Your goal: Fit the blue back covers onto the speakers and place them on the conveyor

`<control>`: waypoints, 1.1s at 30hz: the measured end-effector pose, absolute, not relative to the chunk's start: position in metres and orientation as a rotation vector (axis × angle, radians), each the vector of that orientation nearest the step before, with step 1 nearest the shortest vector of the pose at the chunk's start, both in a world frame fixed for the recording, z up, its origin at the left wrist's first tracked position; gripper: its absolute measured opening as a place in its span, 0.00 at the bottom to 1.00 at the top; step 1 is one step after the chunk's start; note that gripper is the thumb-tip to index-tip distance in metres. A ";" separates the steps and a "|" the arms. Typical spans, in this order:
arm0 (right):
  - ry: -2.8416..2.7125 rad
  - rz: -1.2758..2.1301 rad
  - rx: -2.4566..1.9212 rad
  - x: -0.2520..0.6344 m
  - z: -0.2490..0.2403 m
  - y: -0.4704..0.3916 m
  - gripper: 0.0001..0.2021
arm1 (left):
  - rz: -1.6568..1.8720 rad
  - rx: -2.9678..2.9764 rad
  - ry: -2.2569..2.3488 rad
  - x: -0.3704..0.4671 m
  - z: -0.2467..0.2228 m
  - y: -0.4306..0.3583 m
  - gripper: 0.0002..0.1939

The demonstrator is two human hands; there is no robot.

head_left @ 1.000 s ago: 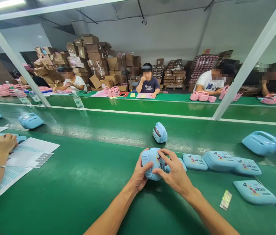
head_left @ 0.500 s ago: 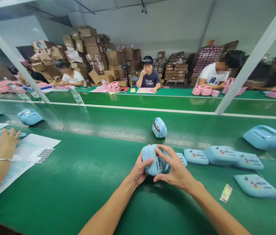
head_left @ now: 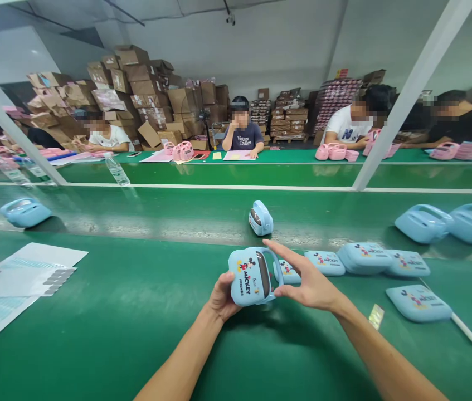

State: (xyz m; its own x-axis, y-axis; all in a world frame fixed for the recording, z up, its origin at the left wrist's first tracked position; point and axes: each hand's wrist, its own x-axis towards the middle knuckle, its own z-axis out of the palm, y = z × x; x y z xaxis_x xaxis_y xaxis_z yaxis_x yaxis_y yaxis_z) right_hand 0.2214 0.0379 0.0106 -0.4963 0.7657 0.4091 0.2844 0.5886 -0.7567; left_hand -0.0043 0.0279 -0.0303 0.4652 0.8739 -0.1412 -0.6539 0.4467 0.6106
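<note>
A light blue plastic casing point(head_left: 247, 278) with a Mickey print, a dark window and a loop handle point(head_left: 277, 266) is in front of me, above the green table. My left hand point(head_left: 223, 295) is closed around its lower left side, thumb on the front. On the other side my right hand point(head_left: 309, 278) spans the handle with thumb and fingers spread apart. Its thumb tip is at the handle's lower end, and the index finger stretches past the top. Just behind the right hand lies a blue printed panel point(head_left: 289, 272), partly hidden.
Several blue printed panels point(head_left: 364, 259) lie in a row to the right, with a single panel point(head_left: 419, 303) nearer, by a white stick point(head_left: 467, 329). A handled blue casing point(head_left: 261, 218) stands on the belt ahead. Printed sheets point(head_left: 5, 317) lie left. Co-workers sit opposite.
The casing has turned so its printed front faces me, and its handle now stands out to the right. My right fingers have come off its front and moved to the handle.
</note>
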 end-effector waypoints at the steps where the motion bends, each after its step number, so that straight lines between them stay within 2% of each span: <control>1: -2.083 0.758 -0.819 0.218 0.011 0.037 0.46 | 0.995 0.526 0.486 -0.004 -0.030 0.027 0.45; 4: -2.216 0.586 -0.790 0.207 0.009 0.031 0.52 | 1.029 0.542 0.532 -0.002 -0.028 0.026 0.46; 8: -2.324 0.412 -0.804 0.198 0.002 0.027 0.52 | 1.077 0.558 0.581 0.005 -0.027 0.025 0.45; 18: -2.253 0.325 -0.778 0.201 -0.013 0.026 0.52 | 1.121 0.622 0.618 0.007 -0.027 0.023 0.35; 20: -2.251 0.280 -0.794 0.201 -0.013 0.027 0.52 | 1.133 0.618 0.635 0.008 -0.027 0.022 0.36; 24: -2.268 0.259 -0.790 0.204 -0.011 0.028 0.49 | 1.170 0.633 0.634 0.009 -0.025 0.022 0.44; 33: -2.260 0.289 -0.809 0.205 -0.006 0.028 0.48 | 1.171 0.631 0.729 0.012 -0.015 0.023 0.39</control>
State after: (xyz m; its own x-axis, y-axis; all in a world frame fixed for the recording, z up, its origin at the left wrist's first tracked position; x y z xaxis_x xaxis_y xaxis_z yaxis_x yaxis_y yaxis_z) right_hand 0.2047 0.0277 -0.0064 -0.5534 0.6264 0.5490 0.4683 0.7791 -0.4168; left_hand 0.0116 0.0227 -0.0146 0.2176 0.9600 -0.1765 -0.5817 0.2727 0.7663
